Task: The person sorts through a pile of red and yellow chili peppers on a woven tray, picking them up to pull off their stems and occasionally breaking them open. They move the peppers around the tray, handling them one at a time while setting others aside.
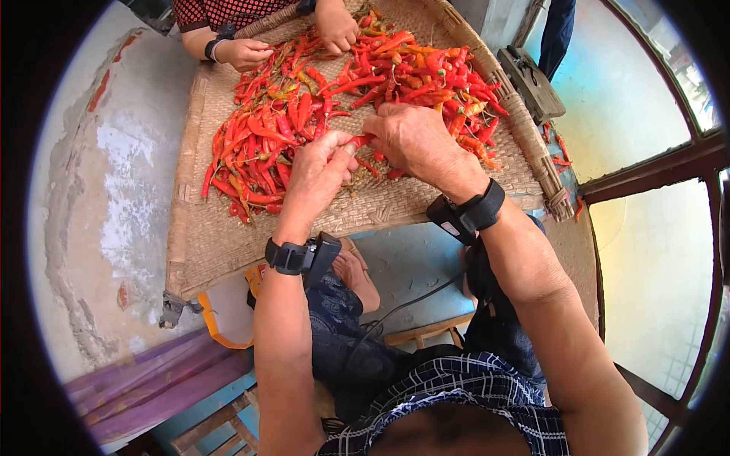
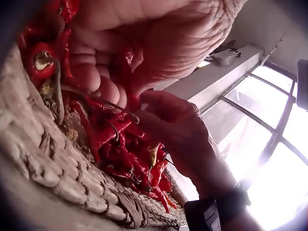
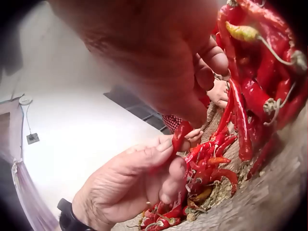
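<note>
Honestly, the weak spot I see is the single chili (image 1: 360, 140) stretched between my two hands at the centre of the head view. It is held only by fingertips, so a hard tug could snap it or let it slip back into the red pile (image 1: 334, 91) just behind, where I would lose it among the others. Loose stems and bits could also scatter over the woven tray (image 1: 228, 228).

My left hand (image 1: 319, 171), just below centre, has its fingers curled in and pinches one end of that chili between thumb and fingertip; the right wrist view shows this pinch plainly at mid-frame (image 3: 180, 137). My right hand (image 1: 414, 140), just right of centre, is bent over the other end with fingers folded down onto it, knuckles up, resting near the heap. At the top of the head view, another person's hands (image 1: 334, 26) work the same pile.
</note>
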{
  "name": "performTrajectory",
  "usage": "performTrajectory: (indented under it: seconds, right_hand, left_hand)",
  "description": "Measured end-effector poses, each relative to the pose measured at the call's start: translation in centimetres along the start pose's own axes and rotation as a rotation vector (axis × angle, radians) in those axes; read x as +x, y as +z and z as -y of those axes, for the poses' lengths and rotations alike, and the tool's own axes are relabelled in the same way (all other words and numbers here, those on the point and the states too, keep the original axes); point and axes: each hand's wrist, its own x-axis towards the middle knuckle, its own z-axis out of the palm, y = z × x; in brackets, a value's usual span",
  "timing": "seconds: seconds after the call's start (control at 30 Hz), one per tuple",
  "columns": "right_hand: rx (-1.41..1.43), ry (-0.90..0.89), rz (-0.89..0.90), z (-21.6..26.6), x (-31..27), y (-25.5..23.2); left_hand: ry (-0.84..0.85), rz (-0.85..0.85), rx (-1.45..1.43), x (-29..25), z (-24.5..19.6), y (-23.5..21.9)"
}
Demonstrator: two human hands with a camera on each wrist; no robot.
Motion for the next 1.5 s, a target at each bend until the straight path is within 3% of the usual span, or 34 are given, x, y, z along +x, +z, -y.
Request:
performTrajectory:
  seconds: [0.17, 0.2, 0.23, 0.33, 0.4, 0.43, 0.5, 0.57, 0.63, 0.7, 0.73, 0.8, 0.83, 0.9, 0.93, 1.0, 1.03, 1.17, 1.23, 1.27, 1.33, 1.37, 1.4, 1.5]
  right_hand:
    - [0.134, 0.109, 0.016, -0.6, 0.0, -1.6]
    - [0.242, 0.21, 0.009, -0.7, 0.1, -2.1]
    - [0.349, 0.312, 0.002, -1.0, 0.2, -2.4]
    - [0.236, 0.383, -0.138, -1.4, 0.1, -2.5]
    - [0.174, 0.4, -0.152, -1.1, 0.1, -2.6]
    - [0.22, 0.364, -0.196, -0.8, 0.1, -2.6]
    - [0.266, 0.327, -0.24, -0.6, 0.3, -2.3]
    - [0.344, 0.229, -0.125, -0.5, 0.2, -1.5]
    - [0.351, 0.217, -0.13, -0.2, 0.0, -1.4]
    - [0.373, 0.205, -0.188, -0.2, 0.1, -1.2]
    - [0.371, 0.206, -0.192, -0.4, 0.2, -1.1]
    - [0.563, 0.19, -0.202, -0.6, 0.2, -0.9]
    - [0.565, 0.193, -0.202, -0.4, 0.1, -0.7]
    - [0.654, 0.078, -0.203, 0.2, 0.1, -0.7]
    - [0.654, 0.076, -0.202, 0.5, 0.1, -0.9]
    - [0.917, 0.183, 0.086, 1.0, 0.1, -1.5]
    - [0.882, 0.234, 0.17, 1.1, 0.2, -1.7]
    - [0.678, 0.132, 0.155, 0.0, 0.2, -1.0]
    - [0.576, 0.183, -0.012, -0.6, -0.1, -1.1]
    - [0.576, 0.183, -0.011, -0.9, -0.4, -1.1]
    - [0.35, 0.373, -0.077, -1.1, -0.5, -1.8]
    - [0.245, 0.357, -0.097, -1.4, -0.7, -1.7]
    - [0.245, 0.357, -0.096, -1.4, -0.7, -1.8]
    - [0.214, 0.329, -0.146, -1.3, -0.8, -1.8]
  left_hand:
    - [0.108, -0.379, -0.249, 0.4, 0.9, -2.4]
    - [0.126, -0.452, -0.243, 0.5, 0.9, -2.6]
    - [0.126, -0.449, -0.242, 0.5, 1.2, -2.6]
    - [0.17, -0.168, 0.1, 0.3, 1.4, -1.5]
    - [0.436, -0.091, 0.535, 0.3, 1.7, -0.6]
    - [0.436, -0.09, 0.535, 0.4, 1.9, 0.1]
    - [0.523, -0.128, 0.793, 0.5, 2.2, 1.1]
    - [0.515, -0.143, 0.808, 0.8, 2.3, 1.4]
    - [0.512, -0.16, 0.822, 1.1, 1.8, 1.2]
    - [0.551, -0.271, 0.551, 1.3, 1.0, 0.0]
    - [0.555, -0.27, 0.552, 1.2, 0.5, -0.5]
    - [0.134, -0.323, -0.127, 0.7, -0.1, -1.1]
    - [0.131, -0.321, -0.125, 0.6, 0.1, -1.2]
    - [0.162, -0.226, -0.54, 0.5, 0.3, -1.6]
    - [0.163, -0.228, -0.541, 0.4, 0.3, -1.5]
    - [0.162, -0.178, -0.619, 0.4, 0.1, -0.9]
    - [0.176, -0.19, -0.582, 0.5, 0.1, -0.8]
    - [0.163, -0.219, -0.614, 0.6, 0.1, -1.0]
    - [0.109, -0.356, -0.337, 0.6, 0.3, -1.7]
    - [0.108, -0.356, -0.338, 0.4, 0.6, -1.8]
    - [0.188, -0.295, 0.268, 0.2, 1.5, -1.8]
    - [0.235, -0.278, 0.376, 0.2, 1.8, -1.4]
    - [0.234, -0.277, 0.375, 0.1, 1.4, -1.0]
    - [0.158, -0.011, 0.353, -0.4, -0.2, 0.6]
